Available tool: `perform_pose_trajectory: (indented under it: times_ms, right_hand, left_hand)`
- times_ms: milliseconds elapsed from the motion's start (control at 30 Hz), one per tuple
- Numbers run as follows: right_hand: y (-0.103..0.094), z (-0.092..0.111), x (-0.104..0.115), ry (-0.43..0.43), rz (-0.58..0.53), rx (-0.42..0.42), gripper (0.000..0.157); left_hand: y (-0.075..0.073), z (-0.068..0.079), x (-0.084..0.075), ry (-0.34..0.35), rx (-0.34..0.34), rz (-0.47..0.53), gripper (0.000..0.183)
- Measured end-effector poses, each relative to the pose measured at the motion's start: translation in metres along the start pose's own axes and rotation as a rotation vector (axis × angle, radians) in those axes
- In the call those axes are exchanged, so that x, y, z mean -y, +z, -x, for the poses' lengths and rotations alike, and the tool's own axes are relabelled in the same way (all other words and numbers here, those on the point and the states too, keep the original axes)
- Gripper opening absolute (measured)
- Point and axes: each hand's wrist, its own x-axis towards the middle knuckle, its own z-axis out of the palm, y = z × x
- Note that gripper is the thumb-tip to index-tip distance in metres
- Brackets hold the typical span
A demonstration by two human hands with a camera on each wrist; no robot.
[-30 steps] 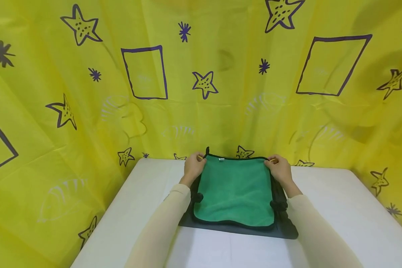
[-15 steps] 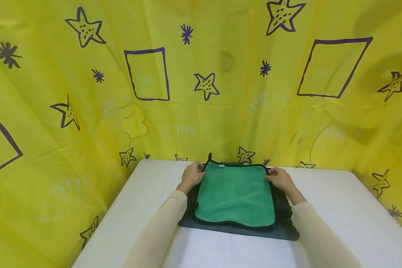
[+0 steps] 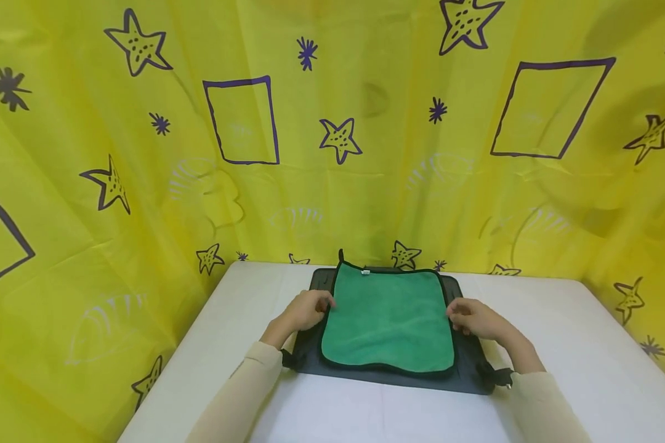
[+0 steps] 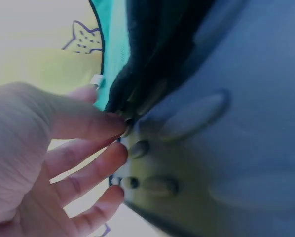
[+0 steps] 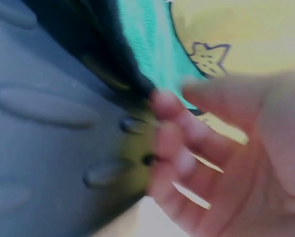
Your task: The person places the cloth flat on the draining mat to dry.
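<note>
- One green cloth (image 3: pixel 388 320) with a black hem is lying flat on one dark mat (image 3: pixel 468 375), and the mat is sitting on one white table (image 3: pixel 576 344), towards its far edge.
- Two hands are showing. The left hand (image 3: pixel 305 309) is resting at the cloth's left edge, about halfway along it, and the right hand (image 3: pixel 473 317) is resting at the right edge.
- One yellow sheet (image 3: pixel 88 184) printed with stars and squares is hanging behind and beside the table.
- The head view is showing the whole cloth and both cream sleeves (image 3: pixel 238 400). The fingers of both hands are looking loosely bent at the hem, but this view is not making clear whether they are holding it.
- The left wrist view is showing what the head view is not: the left hand's fingertips (image 4: pixel 115 150) are touching the mat's edge just under the cloth, fingers nearly straight and gripping nothing.
- The right wrist view is blurred; the right hand's fingers (image 5: pixel 167 123) are lying spread against the mat's edge below the cloth, with no clear hold.
- Both wrist views are showing raised oval ridges (image 4: pixel 194 116) on the mat, which the head view is not.
</note>
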Motion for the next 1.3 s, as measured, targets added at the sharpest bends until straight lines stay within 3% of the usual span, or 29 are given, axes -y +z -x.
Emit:
perform_pose_trajectory:
  times_ms: [133, 233, 367, 533, 667, 833, 967, 1167, 1300]
  right_hand:
    - [0.0, 0.016, 0.001, -0.086, -0.046, 0.183, 0.017]
    - [0.003, 0.024, 0.001, -0.126, -0.068, 0.272, 0.022]
    - [0.009, 0.032, 0.003, -0.139, -0.028, 0.316, 0.031]
    - [0.011, 0.04, 0.011, -0.079, 0.069, 0.33, 0.044]
    - [0.012, 0.042, 0.018, -0.088, 0.114, 0.302, 0.038]
    - [0.011, 0.038, 0.021, -0.229, 0.119, 0.161, 0.01]
    - [0.005, 0.038, 0.022, -0.3, 0.133, 0.065, 0.005]
    - [-0.004, 0.041, 0.027, -0.274, 0.168, 0.054, 0.008]
    - [-0.009, 0.041, 0.026, -0.241, 0.121, 0.083, 0.009]
  left_hand:
    - [-0.004, 0.016, -0.002, 0.037, 0.102, 0.017, 0.027]
    - [-0.006, 0.024, -0.003, 0.053, 0.164, 0.034, 0.024]
    - [-0.009, 0.034, -0.005, 0.055, 0.211, 0.06, 0.023]
    - [-0.009, 0.041, -0.007, 0.055, 0.251, 0.15, 0.021]
    - [-0.007, 0.042, -0.007, 0.059, 0.269, 0.193, 0.02]
    - [-0.007, 0.042, -0.006, 0.083, 0.252, 0.218, 0.018]
    - [-0.012, 0.043, -0.007, 0.081, 0.221, 0.239, 0.017]
    - [-0.02, 0.046, -0.01, 0.084, 0.183, 0.247, 0.015]
    - [-0.023, 0.047, -0.01, 0.074, 0.186, 0.255, 0.012]
